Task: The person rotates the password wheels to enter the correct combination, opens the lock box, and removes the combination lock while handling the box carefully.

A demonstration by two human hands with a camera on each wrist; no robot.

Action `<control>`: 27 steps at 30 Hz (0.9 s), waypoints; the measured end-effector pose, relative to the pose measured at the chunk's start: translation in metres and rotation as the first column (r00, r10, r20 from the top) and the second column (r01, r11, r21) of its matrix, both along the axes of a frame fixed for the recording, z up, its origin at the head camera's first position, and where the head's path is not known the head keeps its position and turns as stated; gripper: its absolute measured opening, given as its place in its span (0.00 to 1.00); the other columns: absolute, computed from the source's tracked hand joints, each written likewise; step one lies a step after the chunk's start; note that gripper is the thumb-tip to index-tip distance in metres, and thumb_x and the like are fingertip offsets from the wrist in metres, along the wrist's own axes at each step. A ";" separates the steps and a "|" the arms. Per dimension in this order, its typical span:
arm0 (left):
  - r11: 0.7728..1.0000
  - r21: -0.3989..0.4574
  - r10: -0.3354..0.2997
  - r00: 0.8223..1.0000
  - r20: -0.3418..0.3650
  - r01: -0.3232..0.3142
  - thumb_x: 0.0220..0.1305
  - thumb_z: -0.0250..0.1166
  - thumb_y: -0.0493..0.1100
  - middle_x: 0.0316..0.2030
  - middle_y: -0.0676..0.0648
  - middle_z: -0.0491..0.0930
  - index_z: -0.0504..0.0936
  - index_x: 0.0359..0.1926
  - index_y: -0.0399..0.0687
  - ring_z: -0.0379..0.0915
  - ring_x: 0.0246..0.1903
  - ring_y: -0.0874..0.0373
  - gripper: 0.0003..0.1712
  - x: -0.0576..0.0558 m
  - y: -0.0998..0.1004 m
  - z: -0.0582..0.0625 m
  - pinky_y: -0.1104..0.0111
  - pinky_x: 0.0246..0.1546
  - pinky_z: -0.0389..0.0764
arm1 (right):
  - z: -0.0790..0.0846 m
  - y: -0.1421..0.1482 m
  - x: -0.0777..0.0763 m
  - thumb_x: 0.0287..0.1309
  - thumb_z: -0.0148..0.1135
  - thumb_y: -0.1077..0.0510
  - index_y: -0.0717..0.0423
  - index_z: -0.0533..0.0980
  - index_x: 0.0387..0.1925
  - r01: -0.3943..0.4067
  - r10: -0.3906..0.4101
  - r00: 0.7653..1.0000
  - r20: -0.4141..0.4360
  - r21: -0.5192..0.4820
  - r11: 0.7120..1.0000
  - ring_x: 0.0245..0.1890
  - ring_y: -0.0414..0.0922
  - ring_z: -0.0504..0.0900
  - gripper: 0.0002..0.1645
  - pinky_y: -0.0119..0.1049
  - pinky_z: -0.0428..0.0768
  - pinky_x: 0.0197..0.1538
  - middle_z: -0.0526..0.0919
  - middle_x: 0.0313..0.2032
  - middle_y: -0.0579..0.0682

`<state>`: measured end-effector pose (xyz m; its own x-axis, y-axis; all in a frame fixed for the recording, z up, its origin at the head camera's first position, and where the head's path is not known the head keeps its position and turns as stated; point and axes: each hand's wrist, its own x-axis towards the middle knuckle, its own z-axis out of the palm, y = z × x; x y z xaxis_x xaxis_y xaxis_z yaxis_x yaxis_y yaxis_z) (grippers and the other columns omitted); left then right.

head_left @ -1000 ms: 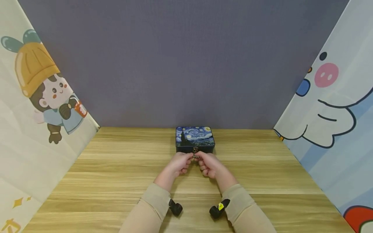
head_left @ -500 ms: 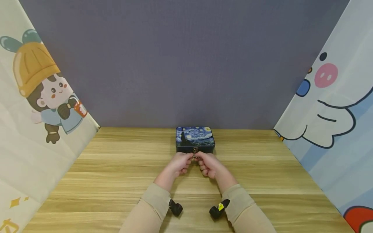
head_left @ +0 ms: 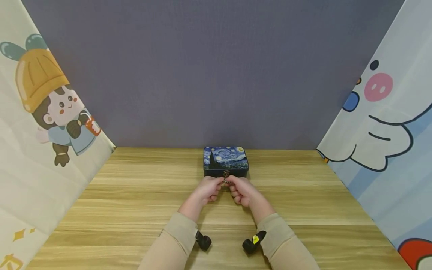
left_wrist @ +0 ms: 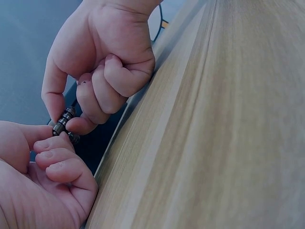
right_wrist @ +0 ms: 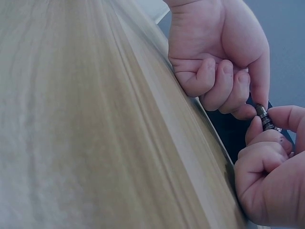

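Note:
A small dark metal combination padlock (left_wrist: 64,121) with ringed number dials is at the front of a tin box (head_left: 225,159), just below its bronze-coloured clasp (head_left: 226,173). The box lid carries a blue starry-night painting and is down. My left hand (head_left: 208,189) pinches one end of the padlock between thumb and forefinger. From the other side my right hand (head_left: 242,191) pinches the opposite end the same way. On both hands the remaining fingers are curled in toward the palm. Fingertips cover parts of the padlock in both wrist views.
The box stands at the back of a wood-grain table (head_left: 141,210), close to a grey wall panel (head_left: 216,75). Cartoon-printed curtains flank the table, a cream one (head_left: 20,187) on the left and a white-and-blue one (head_left: 398,180) on the right.

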<state>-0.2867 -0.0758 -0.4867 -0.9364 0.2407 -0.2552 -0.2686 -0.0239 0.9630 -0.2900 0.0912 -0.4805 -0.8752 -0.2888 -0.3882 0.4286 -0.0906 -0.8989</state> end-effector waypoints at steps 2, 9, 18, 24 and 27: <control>1.000 0.000 -0.004 1.000 0.001 0.004 0.77 0.55 0.46 0.16 0.55 0.59 0.74 0.32 0.42 0.48 0.13 0.64 0.16 0.000 0.000 0.000 0.72 0.14 0.54 | 0.000 0.000 0.000 0.60 0.61 0.54 0.58 0.75 0.30 -0.001 0.001 1.000 0.000 -0.003 1.000 0.11 0.33 0.53 0.10 0.26 0.52 0.14 0.58 0.15 0.39; 1.000 0.003 -0.005 1.000 0.003 0.005 0.77 0.55 0.47 0.16 0.55 0.60 0.76 0.35 0.41 0.49 0.13 0.63 0.15 -0.001 -0.001 0.000 0.72 0.15 0.55 | -0.001 0.000 -0.001 0.59 0.61 0.54 0.58 0.75 0.31 -0.007 0.007 1.000 0.001 -0.007 1.000 0.11 0.33 0.52 0.10 0.26 0.52 0.14 0.58 0.15 0.39; 1.000 -0.003 -0.004 1.000 0.004 0.004 0.78 0.55 0.47 0.16 0.55 0.59 0.75 0.34 0.42 0.49 0.13 0.63 0.15 0.001 0.000 0.002 0.72 0.14 0.55 | 0.000 0.001 -0.001 0.58 0.62 0.53 0.57 0.76 0.30 -0.007 0.007 1.000 -0.001 0.000 1.000 0.11 0.34 0.53 0.11 0.27 0.52 0.13 0.58 0.15 0.40; 1.000 0.001 -0.003 1.000 0.001 0.003 0.77 0.55 0.47 0.16 0.55 0.59 0.75 0.34 0.42 0.49 0.13 0.64 0.15 0.002 0.000 0.003 0.72 0.14 0.55 | -0.001 0.002 -0.001 0.60 0.62 0.51 0.59 0.76 0.32 -0.014 0.014 1.000 -0.007 0.012 1.000 0.11 0.34 0.53 0.13 0.27 0.52 0.13 0.58 0.15 0.40; 1.000 0.000 -0.004 1.000 0.000 0.004 0.78 0.54 0.47 0.16 0.55 0.59 0.75 0.33 0.42 0.48 0.13 0.64 0.15 0.002 0.000 0.003 0.72 0.14 0.55 | -0.001 0.003 -0.001 0.60 0.62 0.52 0.59 0.76 0.32 -0.018 0.018 1.000 -0.002 0.010 1.000 0.11 0.34 0.53 0.13 0.27 0.52 0.13 0.59 0.15 0.40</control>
